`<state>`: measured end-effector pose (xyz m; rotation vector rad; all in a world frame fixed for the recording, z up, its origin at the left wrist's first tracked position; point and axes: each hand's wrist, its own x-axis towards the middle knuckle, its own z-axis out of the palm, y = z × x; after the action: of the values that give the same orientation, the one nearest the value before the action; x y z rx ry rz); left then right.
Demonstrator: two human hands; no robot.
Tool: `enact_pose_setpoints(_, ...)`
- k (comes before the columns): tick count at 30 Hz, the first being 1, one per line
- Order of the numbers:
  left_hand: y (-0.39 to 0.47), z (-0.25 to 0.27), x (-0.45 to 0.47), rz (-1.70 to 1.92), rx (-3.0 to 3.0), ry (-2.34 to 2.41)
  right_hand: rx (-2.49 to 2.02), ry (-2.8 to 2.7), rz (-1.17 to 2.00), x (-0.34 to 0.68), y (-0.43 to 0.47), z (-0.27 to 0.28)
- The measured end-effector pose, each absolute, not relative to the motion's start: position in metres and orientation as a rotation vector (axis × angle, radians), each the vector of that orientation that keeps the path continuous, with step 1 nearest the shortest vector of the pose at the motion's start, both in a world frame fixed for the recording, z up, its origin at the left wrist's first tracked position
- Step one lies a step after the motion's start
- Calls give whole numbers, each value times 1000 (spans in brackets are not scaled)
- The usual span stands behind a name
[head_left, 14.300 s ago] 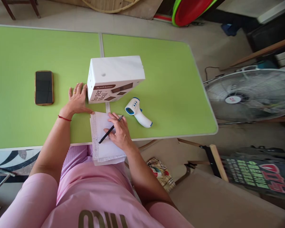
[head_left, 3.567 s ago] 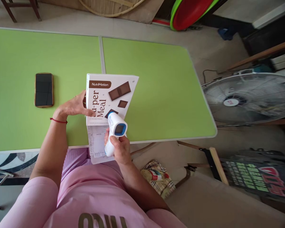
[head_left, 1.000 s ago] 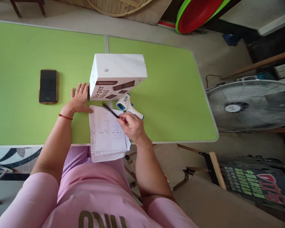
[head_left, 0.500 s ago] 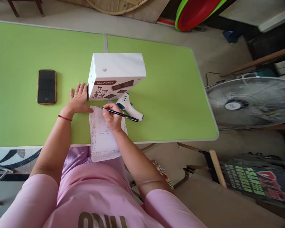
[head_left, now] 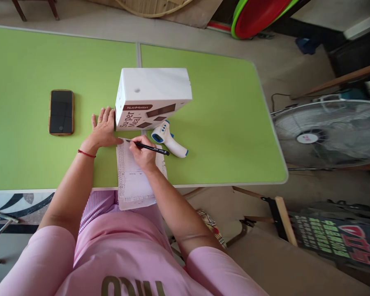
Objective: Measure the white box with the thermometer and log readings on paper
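Observation:
My right hand (head_left: 144,154) grips a black pen (head_left: 151,148), its tip at the upper left of a sheet of paper (head_left: 137,185). Rows of small handwriting cover the paper's left side, and its lower end hangs over the table edge. Spread flat on the table, my left hand (head_left: 103,129) rests its thumb at the paper's top left corner. Its fingers lie beside a white box (head_left: 156,84) lettered "NutriMotion Super Meal". Just right of my right hand lies a white and blue infrared thermometer (head_left: 169,139).
A phone in a brown case (head_left: 61,112) lies left on the green table (head_left: 222,123). Off the table's right end stands a large fan (head_left: 327,135). A wooden-framed chair (head_left: 283,222) is at lower right, with a dark printed bag (head_left: 336,238) beyond it.
The pen in my right hand has shifted slightly left and its back end has swung left, away from the thermometer. My left hand stays in place on the table.

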<state>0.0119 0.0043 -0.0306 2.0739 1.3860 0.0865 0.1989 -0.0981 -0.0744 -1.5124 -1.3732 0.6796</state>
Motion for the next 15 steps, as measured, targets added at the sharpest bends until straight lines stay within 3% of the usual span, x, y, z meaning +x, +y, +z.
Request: enact_pose_setpoints(15,0,-24,14,55,2093,1429,-1461,-1472,519,197,-97,-89)
